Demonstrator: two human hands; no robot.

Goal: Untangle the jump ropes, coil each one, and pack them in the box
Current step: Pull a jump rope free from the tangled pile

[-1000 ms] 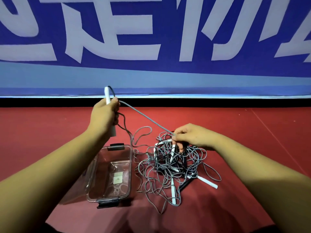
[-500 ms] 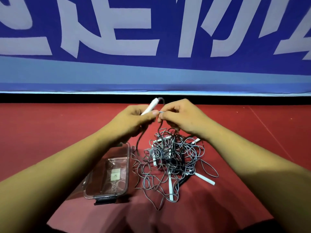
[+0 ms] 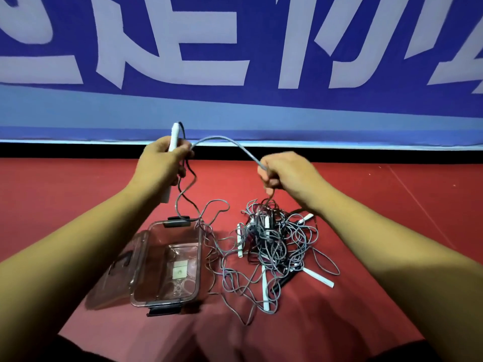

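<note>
A tangle of grey jump ropes (image 3: 277,246) with several white handles lies on the red floor, right of a clear plastic box (image 3: 167,265) whose lid hangs open to the left. My left hand (image 3: 163,160) is raised above the box, closed around a white handle (image 3: 174,134) held upright. A grey cord (image 3: 224,142) arcs from that hand over to my right hand (image 3: 285,173), which pinches it above the pile. More cord trails down from my left hand to the floor by the box.
A blue banner with large white lettering (image 3: 235,61) stands along the far edge of the red floor (image 3: 392,205). A black strip runs under it. Loose cord loops spread between the box and the pile.
My hands were together above the pile half a second ago; they have now drawn apart, the left up and left with the handle, the right sliding along the cord, which bows between them.
</note>
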